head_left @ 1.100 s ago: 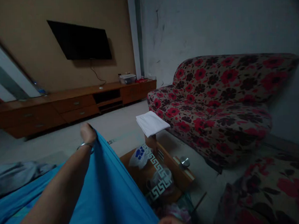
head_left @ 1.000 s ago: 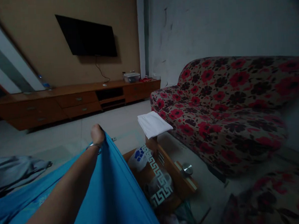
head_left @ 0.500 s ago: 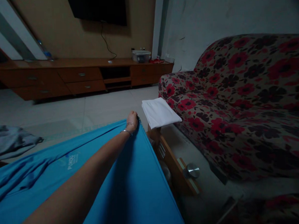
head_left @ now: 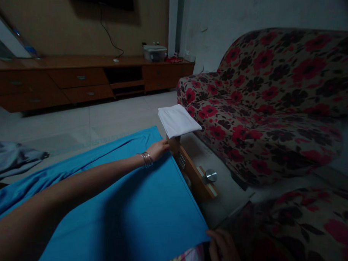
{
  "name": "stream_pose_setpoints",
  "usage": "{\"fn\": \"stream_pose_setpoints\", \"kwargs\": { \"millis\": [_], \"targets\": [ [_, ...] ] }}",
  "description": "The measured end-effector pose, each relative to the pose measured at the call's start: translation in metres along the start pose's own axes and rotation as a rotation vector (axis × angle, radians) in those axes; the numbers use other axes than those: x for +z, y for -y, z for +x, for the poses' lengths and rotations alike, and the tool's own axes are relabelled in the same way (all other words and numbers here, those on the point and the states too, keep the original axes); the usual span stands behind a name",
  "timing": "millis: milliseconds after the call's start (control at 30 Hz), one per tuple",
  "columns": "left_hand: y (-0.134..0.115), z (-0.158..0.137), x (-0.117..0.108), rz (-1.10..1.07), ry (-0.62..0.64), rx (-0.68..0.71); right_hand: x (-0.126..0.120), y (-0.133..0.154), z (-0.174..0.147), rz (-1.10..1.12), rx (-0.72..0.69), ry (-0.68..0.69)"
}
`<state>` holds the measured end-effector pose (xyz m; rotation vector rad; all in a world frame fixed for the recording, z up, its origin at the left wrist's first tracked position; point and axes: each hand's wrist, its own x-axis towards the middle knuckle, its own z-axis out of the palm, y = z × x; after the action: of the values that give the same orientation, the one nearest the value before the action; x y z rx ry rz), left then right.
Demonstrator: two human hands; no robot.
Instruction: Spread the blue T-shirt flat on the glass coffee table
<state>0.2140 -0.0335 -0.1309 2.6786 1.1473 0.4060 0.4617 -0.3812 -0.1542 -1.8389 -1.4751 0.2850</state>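
Note:
A blue shirt [head_left: 142,207] lies spread out over a low table, smooth near its right edge and wrinkled along the far left. My left hand [head_left: 160,149], with bracelets at the wrist, is closed in a pinch on the shirt's right edge near the far corner. At the bottom of the view my right hand [head_left: 223,247] touches the near right corner, its fingers bent over the edge and partly in shadow. A folded white cloth [head_left: 179,120] sits just beyond the far right corner. Some patterned fabric [head_left: 185,258] shows at the near edge.
A floral sofa [head_left: 247,116] stands on the right, with more floral upholstery [head_left: 303,225] near me. Below the table's edge is a wooden part with a round metal piece [head_left: 211,175]. Grey cloth [head_left: 15,157] lies left; a TV cabinet [head_left: 83,82] spans the back.
My left hand has come back toward me along the shirt's right edge, and the far corner now lies flat. My right hand has come into view at the near corner. The view has shifted.

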Motion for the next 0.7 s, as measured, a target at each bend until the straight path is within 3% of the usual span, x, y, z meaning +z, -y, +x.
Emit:
{"fn": "stream_pose_setpoints", "kwargs": {
  "millis": [133, 300, 700],
  "targets": [
    [-0.035, -0.005, 0.001, 0.028, 0.167, 0.163, -0.016, -0.008, 0.004, -0.051, -0.075, -0.006],
    [-0.05, 0.007, -0.002, 0.086, 0.287, 0.241, -0.032, 0.012, 0.016, -0.001, 0.002, 0.045],
    [-0.079, 0.016, -0.018, 0.219, 0.353, 0.306, -0.026, 0.016, 0.001, 0.104, 0.012, 0.092]
  ]
}}
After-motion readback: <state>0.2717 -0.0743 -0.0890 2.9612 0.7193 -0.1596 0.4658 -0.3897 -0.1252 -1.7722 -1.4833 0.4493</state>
